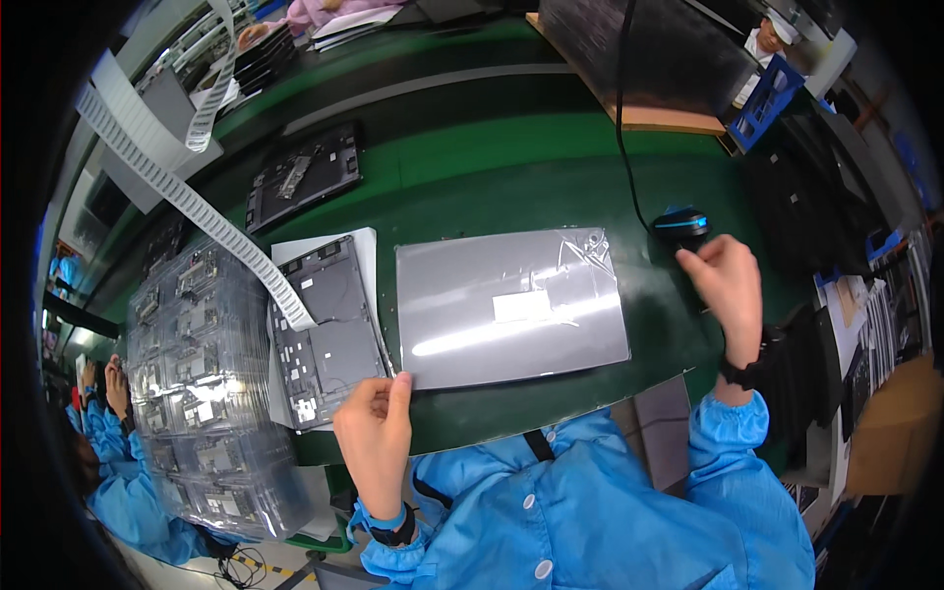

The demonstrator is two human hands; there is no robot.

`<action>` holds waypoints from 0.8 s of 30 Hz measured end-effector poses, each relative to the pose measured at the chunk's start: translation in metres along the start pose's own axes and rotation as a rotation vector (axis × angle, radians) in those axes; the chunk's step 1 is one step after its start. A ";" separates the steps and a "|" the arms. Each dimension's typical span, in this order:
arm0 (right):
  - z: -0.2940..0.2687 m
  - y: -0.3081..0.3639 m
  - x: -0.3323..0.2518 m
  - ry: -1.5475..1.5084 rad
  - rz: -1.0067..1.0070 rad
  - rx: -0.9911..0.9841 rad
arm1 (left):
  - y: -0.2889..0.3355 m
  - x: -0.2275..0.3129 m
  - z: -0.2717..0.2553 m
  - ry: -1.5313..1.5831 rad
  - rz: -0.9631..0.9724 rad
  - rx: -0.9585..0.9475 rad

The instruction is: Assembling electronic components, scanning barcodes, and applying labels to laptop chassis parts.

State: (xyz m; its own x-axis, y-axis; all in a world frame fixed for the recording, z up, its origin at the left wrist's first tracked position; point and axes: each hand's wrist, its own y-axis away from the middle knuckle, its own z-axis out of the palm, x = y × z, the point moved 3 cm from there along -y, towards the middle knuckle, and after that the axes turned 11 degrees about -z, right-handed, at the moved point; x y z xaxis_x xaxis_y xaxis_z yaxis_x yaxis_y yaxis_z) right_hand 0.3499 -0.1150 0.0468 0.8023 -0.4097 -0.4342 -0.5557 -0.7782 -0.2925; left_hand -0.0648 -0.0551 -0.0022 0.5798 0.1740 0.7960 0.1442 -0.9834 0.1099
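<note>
A flat grey laptop-lid panel (472, 315) lies on the green bench before me, its surface glossy with clear film and a white label in the middle. My left hand (377, 428) is closed at the panel's near left corner, thumb tip against that corner; whatever its fingers hold is hidden. My right hand (730, 285) is raised right of the panel with fingers curled and pinched together, just below a black corded device with a blue strip (681, 226), perhaps a scanner. I cannot tell what sits in that pinch. Left of the panel lies an open dark laptop casing (334, 329) on white sheets.
Stacked clear plastic trays of parts (206, 393) stand at the left. A strip of white labels (187, 202) hangs across them onto the casing. Another dark casing (305, 177) lies farther back. Black parts (806, 197) stand at the right. Other people work at far left and back.
</note>
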 end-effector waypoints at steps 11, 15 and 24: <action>0.013 -0.010 0.048 -0.510 -0.015 -0.294 | -0.006 -0.006 0.019 0.408 -0.170 -0.166; -0.020 0.056 -0.037 -0.703 0.016 -0.456 | 0.006 0.003 0.031 0.629 -0.117 -0.054; -0.009 0.051 -0.063 -0.617 -0.168 -0.778 | 0.033 0.039 0.066 0.961 0.029 -0.087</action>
State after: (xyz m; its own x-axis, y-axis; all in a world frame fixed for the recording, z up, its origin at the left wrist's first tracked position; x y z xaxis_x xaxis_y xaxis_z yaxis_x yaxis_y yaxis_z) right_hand 0.2730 -0.1334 0.0671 0.4815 -0.1199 -0.8682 0.0278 -0.9880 0.1518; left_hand 0.0157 -0.0774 -0.0064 -0.3271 0.0718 0.9423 0.0579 -0.9937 0.0958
